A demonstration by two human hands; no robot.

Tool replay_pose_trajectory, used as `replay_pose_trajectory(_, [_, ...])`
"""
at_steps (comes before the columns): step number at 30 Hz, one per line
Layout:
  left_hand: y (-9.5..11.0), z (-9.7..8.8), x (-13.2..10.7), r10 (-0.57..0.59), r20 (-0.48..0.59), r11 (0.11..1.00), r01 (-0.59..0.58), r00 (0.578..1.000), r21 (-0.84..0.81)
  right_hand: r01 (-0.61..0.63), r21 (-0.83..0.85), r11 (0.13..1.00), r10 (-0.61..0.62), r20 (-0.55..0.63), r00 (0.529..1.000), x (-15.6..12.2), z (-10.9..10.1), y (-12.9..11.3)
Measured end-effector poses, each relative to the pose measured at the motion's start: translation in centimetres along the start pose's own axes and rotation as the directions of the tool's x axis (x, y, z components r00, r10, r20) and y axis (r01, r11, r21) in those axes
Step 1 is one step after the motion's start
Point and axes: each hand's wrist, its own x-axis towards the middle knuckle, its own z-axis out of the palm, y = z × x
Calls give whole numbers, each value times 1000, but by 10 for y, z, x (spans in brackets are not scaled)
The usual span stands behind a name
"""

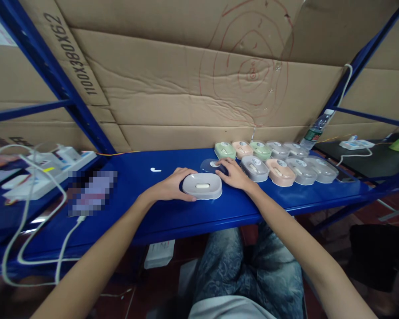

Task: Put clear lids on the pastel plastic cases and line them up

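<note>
One grey box [204, 194]: sat uncovered on the blue table [134, 179].
Left hand [169, 186]: clasped its left end, thumb opposite fingers.
Clear lid [207, 165]: showed just behind, right hand [234, 174] at its edge; pinch unclear.
Lidded boxes [281, 173]: nine stood rightward, seemingly finished; one lacked covering.

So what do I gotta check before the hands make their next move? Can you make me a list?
1. Left hand on the grey box: ok, thumb and fingers are around its left end.
2. Right hand on the clear lid: ok, touching; how firmly, cannot tell.
3. Lid on the grey box: not ok, it's off, just behind the box.
4. White earbud-like piece away from both hands: ok.
5. Right hand apart from the nearest lidded box: cannot tell, they look very close.
</note>
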Motion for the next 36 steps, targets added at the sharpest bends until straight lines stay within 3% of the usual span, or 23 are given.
replay_pose_trajectory(5, [-2,-2,0,-1,6,1000,1,1000,-16,-37,15,999,36,81,996,-3,-5,5])
replay_pose_trajectory(10, [-2,-1,0,-27,-15,999,27,1000,-19,-99,151,984,118,-117,986,1,-8,-2])
replay_pose_trajectory(13, [0,1,0,-103,-52,994,102,993,-34,-43,291,956,101,-187,977,4,-11,-13])
replay_pose_trajectory(19, [-1,5,2,-116,-106,988,105,988,-109,173,294,940,-171,-32,985,-1,-10,-39])
replay_pose_trajectory(27, [-9,7,4,-114,-97,992,108,989,-68,312,34,949,-314,120,942,-8,-8,-52])
replay_pose_trajectory(36, [-7,5,3,-87,-85,994,80,993,-79,349,-24,937,-339,187,922,-8,-11,-55])
